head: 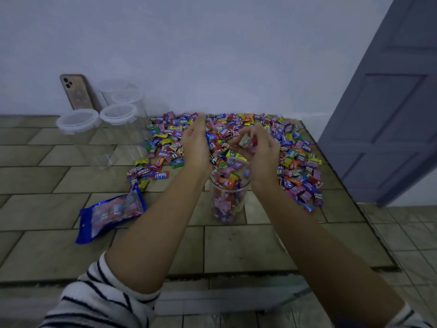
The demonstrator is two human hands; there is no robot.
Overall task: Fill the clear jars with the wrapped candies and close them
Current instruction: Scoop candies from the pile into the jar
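Clear jar [229, 192]: lidless, part-filled, upright on tiled table [236, 245], just before candy pile [295, 147]
Right hand [257, 147]: fingers curled round wrapped candies [246, 140] above jar mouth
Left hand [196, 140]: fingers straight, unclenched, over pile
Lidded jars [78, 124]: rear left

You get dim, bluish, even light; shadows faint. Your right hand [260, 152] smears slightly. Wide lens bends the door [387, 110] at right; far-left jars [118, 114] look soft.
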